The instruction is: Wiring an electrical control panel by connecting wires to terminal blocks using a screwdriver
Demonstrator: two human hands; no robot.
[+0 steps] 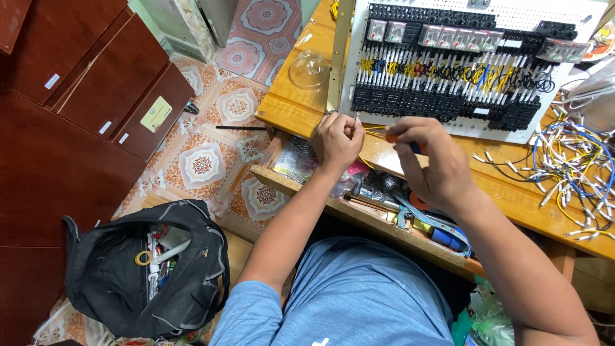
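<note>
While the left hand (337, 140) pinches a small metal-tipped wire end (356, 119) upright between closed fingers, the right hand (428, 160) curls shut around an orange-handled screwdriver (410, 146), held level toward that tip, seemingly so one hand steadies what the other works on. Both hover over the wooden surface (295, 106) just below the white wiring panel (474, 64). An open drawer (365, 192) of tools sits beneath the wrists, within reach. Loose wires (570, 166) lie to the right; a black tool bag (147, 269) stands open on the floor.
</note>
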